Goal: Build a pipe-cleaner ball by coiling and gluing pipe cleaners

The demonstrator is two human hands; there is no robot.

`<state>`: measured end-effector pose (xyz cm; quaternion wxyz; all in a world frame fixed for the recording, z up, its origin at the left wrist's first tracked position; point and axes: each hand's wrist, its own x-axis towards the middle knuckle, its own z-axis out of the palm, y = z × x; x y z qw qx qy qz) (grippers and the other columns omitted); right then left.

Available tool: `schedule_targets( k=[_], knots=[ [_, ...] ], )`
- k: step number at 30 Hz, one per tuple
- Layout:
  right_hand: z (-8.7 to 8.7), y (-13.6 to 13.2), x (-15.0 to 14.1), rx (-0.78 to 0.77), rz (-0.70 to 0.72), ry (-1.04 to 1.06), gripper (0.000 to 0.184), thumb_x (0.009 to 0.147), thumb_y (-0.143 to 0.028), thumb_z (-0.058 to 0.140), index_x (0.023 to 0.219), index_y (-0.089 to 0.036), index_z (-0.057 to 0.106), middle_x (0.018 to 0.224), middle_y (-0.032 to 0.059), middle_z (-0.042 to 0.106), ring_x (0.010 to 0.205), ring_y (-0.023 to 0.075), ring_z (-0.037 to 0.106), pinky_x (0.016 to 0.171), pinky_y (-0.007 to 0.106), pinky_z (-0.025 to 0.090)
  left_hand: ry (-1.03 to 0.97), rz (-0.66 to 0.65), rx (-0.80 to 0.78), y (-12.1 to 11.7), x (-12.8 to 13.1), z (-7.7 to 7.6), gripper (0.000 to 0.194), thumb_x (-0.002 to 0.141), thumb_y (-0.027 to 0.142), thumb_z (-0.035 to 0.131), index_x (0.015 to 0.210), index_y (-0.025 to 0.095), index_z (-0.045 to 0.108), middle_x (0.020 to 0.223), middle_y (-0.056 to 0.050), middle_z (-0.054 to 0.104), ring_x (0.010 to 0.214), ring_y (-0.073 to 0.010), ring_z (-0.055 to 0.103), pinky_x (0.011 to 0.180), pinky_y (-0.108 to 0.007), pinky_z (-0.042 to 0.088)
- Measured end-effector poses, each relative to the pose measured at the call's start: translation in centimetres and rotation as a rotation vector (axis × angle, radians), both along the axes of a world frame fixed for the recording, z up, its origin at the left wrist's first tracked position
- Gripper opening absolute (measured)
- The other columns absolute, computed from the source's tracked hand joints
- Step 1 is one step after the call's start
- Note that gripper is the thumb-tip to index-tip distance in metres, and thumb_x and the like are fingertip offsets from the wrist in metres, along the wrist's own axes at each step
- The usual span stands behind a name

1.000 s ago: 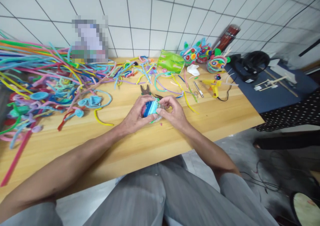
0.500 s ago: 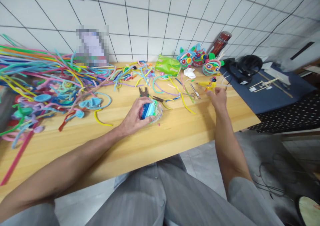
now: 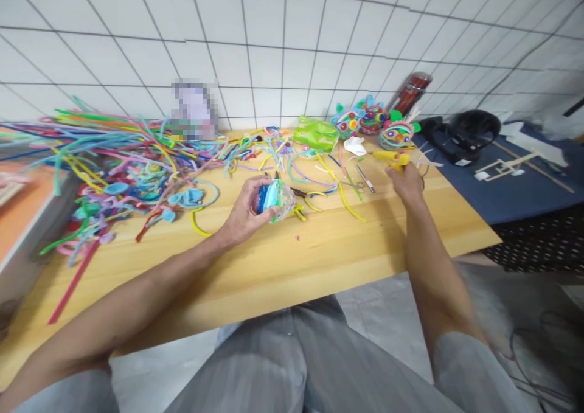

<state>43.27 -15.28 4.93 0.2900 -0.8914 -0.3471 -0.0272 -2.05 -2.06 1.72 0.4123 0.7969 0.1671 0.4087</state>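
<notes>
My left hand (image 3: 244, 217) is closed round a clear rounded form (image 3: 275, 197) wrapped in blue, white and green pipe cleaners. Its right side shows bare, see-through plastic. Behind it lie pliers (image 3: 298, 193) with dark jaws, partly hidden by the form. My right hand (image 3: 407, 183) grips a yellow glue gun (image 3: 389, 157) over the right part of the table, its nozzle pointing left. A pen-like craft knife (image 3: 365, 178) lies left of that hand, next to a green pipe cleaner (image 3: 353, 185). Long yellow pipe cleaners (image 3: 349, 203) lie between the two hands.
A heap of pipe cleaners (image 3: 132, 157) covers the table's left side. Along the wall stand a green tissue pack (image 3: 314, 134), decorated animal heads (image 3: 349, 124) and a red bottle (image 3: 411, 94). Black headphones (image 3: 474, 130) and a stick model (image 3: 506, 166) rest on blue cloth at right.
My right hand has wrapped round the glue gun's handle and lifted it slightly. The form in my left hand has tilted and now covers more of the pliers. The whole view has shifted.
</notes>
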Motion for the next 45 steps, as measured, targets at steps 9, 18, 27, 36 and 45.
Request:
schedule_targets(
  k=[9,18,27,36,45],
  knots=[
    [5.2,0.8,-12.4,0.475,0.686,0.372,0.022,0.092,-0.045,0.074,0.098,-0.024,0.073,0.099,0.0059,0.077,0.081,0.0217,0.07,0.075,0.038,0.06,-0.074,0.065,-0.102,1.1,-0.9,-0.6,0.058,0.091,0.048,0.078,0.138,0.026,0.052,0.143,-0.011,0.053,0.136,-0.0265,0.055,0.118,-0.044,0.046],
    [2.6,2.2,-18.7,0.105,0.942,0.641,0.035,0.085,-0.056,0.078,0.1,-0.025,0.072,0.094,0.0031,0.076,0.093,0.0244,0.07,0.084,0.039,0.058,-0.069,-0.01,-0.12,0.4,0.4,-1.2,0.057,0.093,0.044,0.077,0.14,0.027,0.051,0.146,-0.013,0.051,0.142,-0.0294,0.052,0.121,-0.049,0.043],
    [3.6,0.6,-18.3,0.055,1.053,0.548,0.023,0.098,-0.047,0.068,0.092,-0.025,0.067,0.094,0.0025,0.07,0.085,0.0215,0.064,0.077,0.034,0.05,-0.05,-0.103,-0.223,0.5,0.8,-1.6,0.058,0.093,0.04,0.078,0.142,0.028,0.049,0.148,-0.012,0.049,0.145,-0.0303,0.049,0.124,-0.052,0.039],
    [3.7,0.3,-18.6,0.028,1.118,0.431,0.016,0.1,-0.04,0.068,0.107,-0.025,0.069,0.101,0.0032,0.073,0.087,0.0207,0.068,0.079,0.033,0.053,-0.012,-0.142,-0.241,0.6,0.5,-1.3,0.059,0.095,0.04,0.076,0.145,0.029,0.047,0.152,-0.014,0.047,0.147,-0.0308,0.048,0.125,-0.054,0.04],
    [3.4,0.2,-18.7,0.003,1.128,0.374,0.015,0.1,-0.039,0.068,0.105,-0.025,0.068,0.094,0.0021,0.071,0.08,0.0192,0.065,0.075,0.032,0.052,-0.003,-0.128,-0.2,0.7,0.5,-1.4,0.061,0.094,0.043,0.076,0.146,0.029,0.048,0.153,-0.014,0.048,0.146,-0.0321,0.049,0.124,-0.055,0.042]
  ],
)
